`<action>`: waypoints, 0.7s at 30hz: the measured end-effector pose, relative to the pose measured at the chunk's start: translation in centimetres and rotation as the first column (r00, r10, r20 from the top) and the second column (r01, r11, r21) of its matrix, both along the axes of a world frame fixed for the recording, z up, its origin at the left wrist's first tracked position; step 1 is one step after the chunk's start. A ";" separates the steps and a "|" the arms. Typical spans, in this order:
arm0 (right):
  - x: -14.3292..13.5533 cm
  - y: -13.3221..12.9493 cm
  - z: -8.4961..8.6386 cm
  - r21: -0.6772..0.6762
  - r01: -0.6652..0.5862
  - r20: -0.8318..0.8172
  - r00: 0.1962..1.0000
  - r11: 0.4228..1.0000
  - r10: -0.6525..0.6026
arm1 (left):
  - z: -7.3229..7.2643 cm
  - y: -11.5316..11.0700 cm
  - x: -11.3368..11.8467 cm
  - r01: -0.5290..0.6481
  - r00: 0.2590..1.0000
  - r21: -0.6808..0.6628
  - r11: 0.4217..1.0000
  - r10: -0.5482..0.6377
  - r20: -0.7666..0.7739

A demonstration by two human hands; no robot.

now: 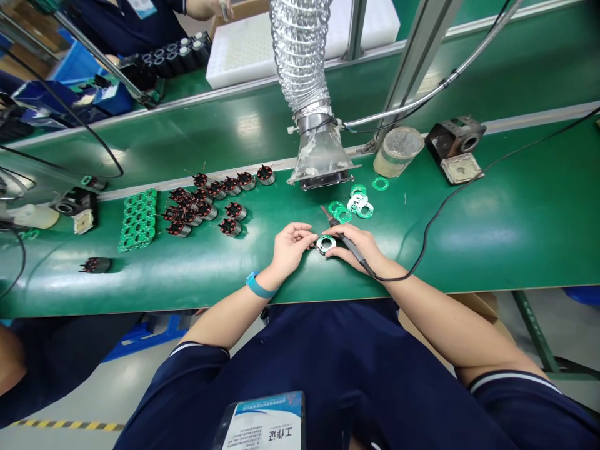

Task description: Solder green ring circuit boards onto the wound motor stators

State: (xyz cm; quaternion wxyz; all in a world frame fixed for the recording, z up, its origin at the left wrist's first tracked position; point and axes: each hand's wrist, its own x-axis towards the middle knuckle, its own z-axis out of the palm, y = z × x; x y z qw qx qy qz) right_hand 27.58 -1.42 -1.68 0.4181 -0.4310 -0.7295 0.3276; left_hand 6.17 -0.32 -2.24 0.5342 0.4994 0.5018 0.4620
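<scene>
Near the table's front edge lies a motor stator (320, 244) topped with a ring-shaped white and green circuit board. My left hand (291, 249) is closed, thumb and fingers pinched at its left edge; any fine wire there is too small to make out. In my right hand (364, 247) is a soldering iron (350, 245), its tip pointing up and left, above the green table. The thumb and a fingertip of that hand also touch the stator's right side. Just beyond, several loose ring circuit boards (364, 209), green and white, lie in a small pile.
Several copper-wound stators (206, 211) and a green board panel (138, 219) stand to the left. A fume hose (323, 150) hangs overhead. Right of it are a round container (397, 152) and an iron stand (457, 147); the iron's cord (434, 222) crosses the table. Co-workers (135, 28) sit opposite and left.
</scene>
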 end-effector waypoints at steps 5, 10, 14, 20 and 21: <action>0.0 0.1 -0.4 0.053 -0.040 0.039 0.999 0.998 0.038 | 0.6 -0.4 -0.6 0.140 0.933 0.427 0.893 0.026 -0.359; 0.2 -1.8 0.2 0.174 0.033 0.123 0.991 0.984 -0.055 | 2.3 0.6 -1.9 0.427 0.818 0.423 0.799 -0.141 -0.558; 0.4 -3.3 2.0 0.182 0.112 0.111 0.985 0.977 -0.134 | 3.7 1.6 -2.3 0.510 0.768 0.199 0.837 -0.339 -0.543; 0.2 -4.1 3.2 0.199 0.122 0.097 0.985 0.972 -0.144 | 4.3 2.9 -2.2 0.514 0.801 -0.049 0.856 -0.500 -0.329; 0.2 -4.2 3.4 0.195 0.127 0.085 0.986 0.972 -0.146 | 4.4 3.1 -2.2 0.521 0.794 -0.054 0.852 -0.507 -0.334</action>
